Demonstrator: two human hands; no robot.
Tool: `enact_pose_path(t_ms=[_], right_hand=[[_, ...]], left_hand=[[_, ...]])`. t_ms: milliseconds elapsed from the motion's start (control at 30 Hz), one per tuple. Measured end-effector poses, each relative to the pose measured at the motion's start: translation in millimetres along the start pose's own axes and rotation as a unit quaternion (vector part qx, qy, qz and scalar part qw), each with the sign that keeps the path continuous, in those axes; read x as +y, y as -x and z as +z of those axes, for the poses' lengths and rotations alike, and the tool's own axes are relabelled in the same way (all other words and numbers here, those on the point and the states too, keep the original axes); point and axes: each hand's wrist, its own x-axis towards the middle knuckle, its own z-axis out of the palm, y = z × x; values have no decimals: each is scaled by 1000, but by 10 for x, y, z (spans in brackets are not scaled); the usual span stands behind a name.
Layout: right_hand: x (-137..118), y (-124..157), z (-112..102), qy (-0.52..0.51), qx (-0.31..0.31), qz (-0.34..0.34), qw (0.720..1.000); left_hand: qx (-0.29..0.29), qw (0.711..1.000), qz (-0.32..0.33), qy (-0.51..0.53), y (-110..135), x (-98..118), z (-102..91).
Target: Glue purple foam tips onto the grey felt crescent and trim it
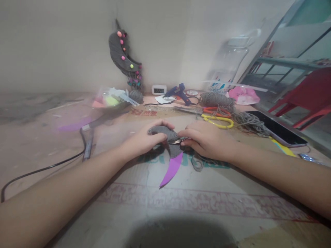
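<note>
My left hand [146,139] is closed around a crescent-shaped piece [165,132], wound with grey yarn on its upper part and bare purple [170,170] at its pointed lower end. My right hand [207,139] is closed on a small metal tool [177,140], probably scissors or snips, whose tip touches the grey-wrapped part. Both hands rest low over a cardboard sheet [207,193] in the middle of the view. A loose loop of grey yarn [198,163] lies under my right wrist.
Behind my hands lie yellow-handled scissors [218,121], orange-handled scissors [214,111], grey yarn bundles [217,100], a blue glue gun [178,92], a small clock [159,90] and a phone [280,132]. A finished grey crescent with coloured beads [122,55] leans on the wall. A black cable [51,165] runs left.
</note>
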Motion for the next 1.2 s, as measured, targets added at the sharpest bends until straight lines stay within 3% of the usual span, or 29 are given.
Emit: enact_pose_path(t_ms=[600, 1200], right_hand=[[-11, 3, 3, 19, -26, 0, 999], [-16, 4, -12, 17, 8, -5, 1000]], left_hand=[[7, 1000, -1, -7, -3, -22, -2], [0, 1000, 9, -30, -12, -52, -2]])
